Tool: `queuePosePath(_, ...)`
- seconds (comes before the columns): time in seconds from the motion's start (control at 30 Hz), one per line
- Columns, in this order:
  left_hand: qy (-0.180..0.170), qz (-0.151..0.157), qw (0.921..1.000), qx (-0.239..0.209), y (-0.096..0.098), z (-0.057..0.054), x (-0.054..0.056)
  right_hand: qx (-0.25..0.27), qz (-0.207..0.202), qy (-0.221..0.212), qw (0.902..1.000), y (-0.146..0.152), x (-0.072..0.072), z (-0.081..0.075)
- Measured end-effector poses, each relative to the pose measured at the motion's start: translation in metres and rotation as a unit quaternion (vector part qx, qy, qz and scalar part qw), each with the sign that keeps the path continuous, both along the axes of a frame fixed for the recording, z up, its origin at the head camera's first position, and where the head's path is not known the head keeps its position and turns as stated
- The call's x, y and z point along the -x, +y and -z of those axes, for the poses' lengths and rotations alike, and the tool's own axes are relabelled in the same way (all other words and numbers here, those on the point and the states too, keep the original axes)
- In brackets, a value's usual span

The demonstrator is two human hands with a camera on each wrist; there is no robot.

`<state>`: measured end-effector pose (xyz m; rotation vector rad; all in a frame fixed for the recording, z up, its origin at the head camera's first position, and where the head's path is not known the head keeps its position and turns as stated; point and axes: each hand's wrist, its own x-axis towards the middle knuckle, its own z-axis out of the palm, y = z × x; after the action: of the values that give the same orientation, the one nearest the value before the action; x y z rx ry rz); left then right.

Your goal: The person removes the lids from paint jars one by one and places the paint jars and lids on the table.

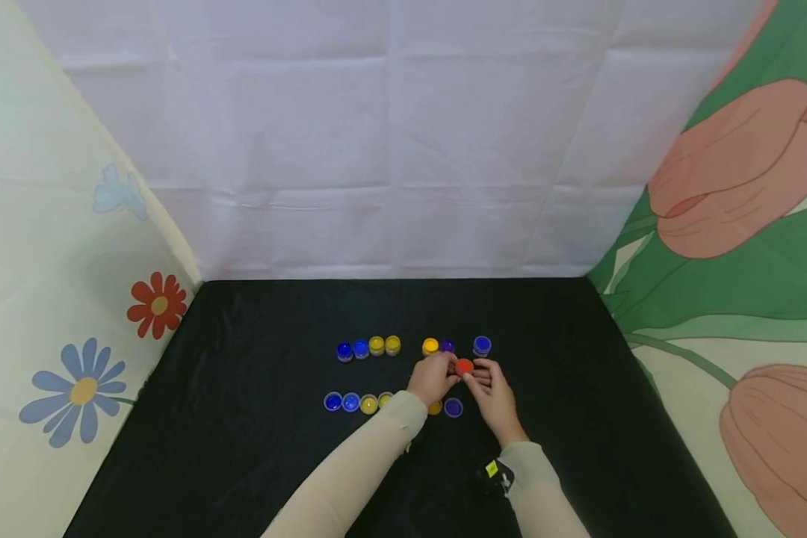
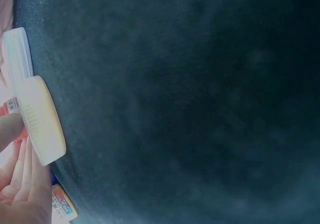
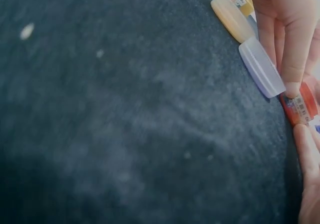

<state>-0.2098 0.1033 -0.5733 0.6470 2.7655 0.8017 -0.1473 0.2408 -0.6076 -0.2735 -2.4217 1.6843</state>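
A small red paint jar [image 1: 465,366] with a barcode label is between my two hands. From the left, my left hand [image 1: 433,379] pinches it; the thumb presses the label side in the right wrist view. My right hand [image 1: 493,396] grips its other side with thumb and fingers. Close behind stand a yellow-orange paint jar [image 1: 430,346], a purple jar [image 1: 447,346] partly covered by the left hand, and a blue jar [image 1: 482,345]. Nearer the sleeves lie an orange lid [image 1: 435,408], partly hidden by the left forearm, and a purple lid [image 1: 453,407].
Farther left, blue jars [image 1: 345,351] and yellow jars [image 1: 376,345] stand in a back row. Blue lids [image 1: 332,401] and yellow lids [image 1: 369,403] lie in a front row. All are on a black cloth [image 1: 255,433], with a white sheet [image 1: 390,149] behind.
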Motion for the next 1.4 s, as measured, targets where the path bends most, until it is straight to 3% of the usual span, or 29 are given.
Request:
queuePosePath(0.5,-0.007,-0.010,0.9999,-0.010,0.0012,0.0003,-0.0018,-0.001,-0.003,0.008,1.0000,-0.0005,0.0015,0.0026)
queuePosePath(0.7,0.007,-0.006,0.9999,-0.003,0.0010,0.0023,-0.0011,-0.032,0.001,0.026,0.9992,-0.0009,0.0007,0.0044)
queuePosePath(1.03,0.007,-0.009,0.9999,0.000,0.0020,0.0042,-0.0013,0.000,0.019,0.004,0.9998,-0.0041,0.0018,0.0030)
queuePosePath(1.27,0.012,-0.010,0.9999,0.003,0.0022,0.0036,-0.0009,-0.034,0.006,0.010,0.9993,-0.0017,-0.0002,0.0022)
queuePosePath(1.4,0.010,-0.014,0.9999,0.002,0.0024,0.0029,-0.0014,-0.029,-0.001,0.008,0.9995,-0.0005,-0.0002,0.0043)
